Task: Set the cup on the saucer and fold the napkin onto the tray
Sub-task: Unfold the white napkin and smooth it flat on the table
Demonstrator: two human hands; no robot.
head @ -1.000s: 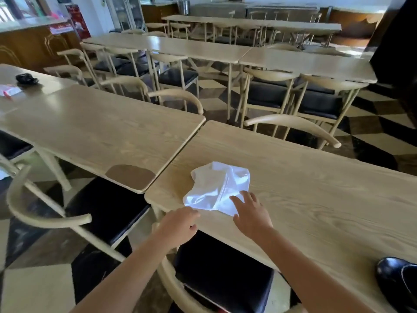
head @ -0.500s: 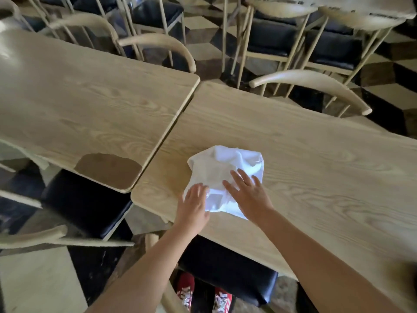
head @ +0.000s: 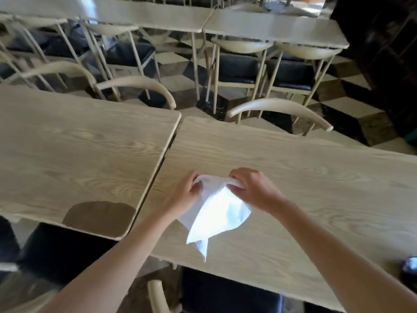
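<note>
White napkin (head: 216,211) hanging below left hand (head: 184,195) and right hand (head: 253,190) grips.

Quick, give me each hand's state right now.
Left hand: closed, pinching the white napkin's top edge.
Right hand: closed, pinching the same edge; napkin hangs lifted.

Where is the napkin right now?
In the head view, the napkin hangs between the left hand and right hand, over the right table's near edge.
</note>
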